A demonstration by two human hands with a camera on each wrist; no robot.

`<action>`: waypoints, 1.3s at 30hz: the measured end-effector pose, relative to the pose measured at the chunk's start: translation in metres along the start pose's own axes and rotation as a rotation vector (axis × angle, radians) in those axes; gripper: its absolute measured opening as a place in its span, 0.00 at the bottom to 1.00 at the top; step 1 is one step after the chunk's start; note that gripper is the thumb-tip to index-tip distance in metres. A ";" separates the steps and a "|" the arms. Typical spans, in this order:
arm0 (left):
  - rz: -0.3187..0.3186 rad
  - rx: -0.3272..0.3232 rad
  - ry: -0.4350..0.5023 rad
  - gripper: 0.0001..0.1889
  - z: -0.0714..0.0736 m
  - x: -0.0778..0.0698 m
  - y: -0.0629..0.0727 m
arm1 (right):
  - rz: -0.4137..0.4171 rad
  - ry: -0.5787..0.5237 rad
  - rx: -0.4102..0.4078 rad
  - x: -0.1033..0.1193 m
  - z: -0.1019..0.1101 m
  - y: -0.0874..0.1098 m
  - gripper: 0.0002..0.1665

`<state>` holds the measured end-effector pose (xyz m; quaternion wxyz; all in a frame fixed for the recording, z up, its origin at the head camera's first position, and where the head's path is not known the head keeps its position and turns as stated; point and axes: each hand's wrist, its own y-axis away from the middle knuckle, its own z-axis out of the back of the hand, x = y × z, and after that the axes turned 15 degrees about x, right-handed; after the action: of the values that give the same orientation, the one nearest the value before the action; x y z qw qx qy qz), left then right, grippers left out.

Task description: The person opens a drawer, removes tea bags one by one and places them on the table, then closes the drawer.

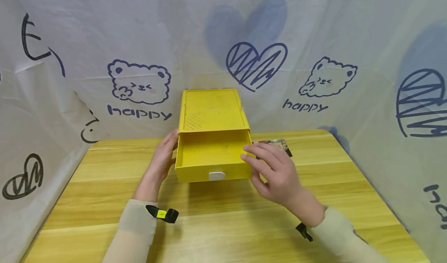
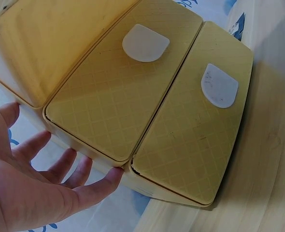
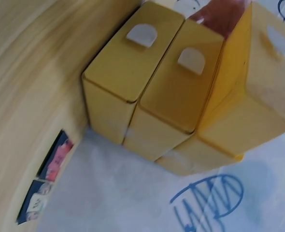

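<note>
A yellow drawer cabinet [image 1: 211, 109] stands at the back of the table, its top drawer [image 1: 195, 174] pulled out with a bare floor inside. That drawer's front carries a white tab handle [image 1: 217, 175]. Below it, the middle drawer [image 2: 99, 106] and the bottom drawer [image 2: 186, 140] are closed, as the left wrist view shows. My left hand [image 1: 164, 154] rests spread fingers along the cabinet's left side. On the other side, my right hand [image 1: 279, 173] has loosely bent fingers at the right wall of the pulled-out drawer, fingertips overlapping its edge, with nothing in its grasp.
Two small printed cards lie on the table right of the cabinet, a pink one [image 3: 58, 159] and a pale one [image 3: 37, 200]; the right hand partly covers them in the head view. White cloth [image 1: 195, 42] with drawn bears and hearts hangs behind the wooden table [image 1: 223, 224] and at both sides.
</note>
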<state>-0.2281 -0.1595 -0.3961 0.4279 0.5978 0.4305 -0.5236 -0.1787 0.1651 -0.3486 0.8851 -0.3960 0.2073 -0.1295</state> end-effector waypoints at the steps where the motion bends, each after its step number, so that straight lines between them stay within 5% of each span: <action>1: -0.001 0.001 0.000 0.35 0.000 0.000 0.000 | 0.012 0.015 -0.003 0.003 -0.001 -0.002 0.18; 14: -0.004 0.005 0.017 0.34 0.000 0.000 -0.001 | 0.138 0.069 0.087 0.036 -0.023 -0.013 0.13; 39: -0.004 0.004 0.012 0.33 0.000 0.000 -0.001 | 0.099 0.176 0.278 0.052 -0.044 -0.013 0.18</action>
<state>-0.2287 -0.1590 -0.3960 0.4233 0.6007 0.4333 -0.5218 -0.1546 0.1076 -0.3792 0.9151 -0.2465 0.2832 -0.1474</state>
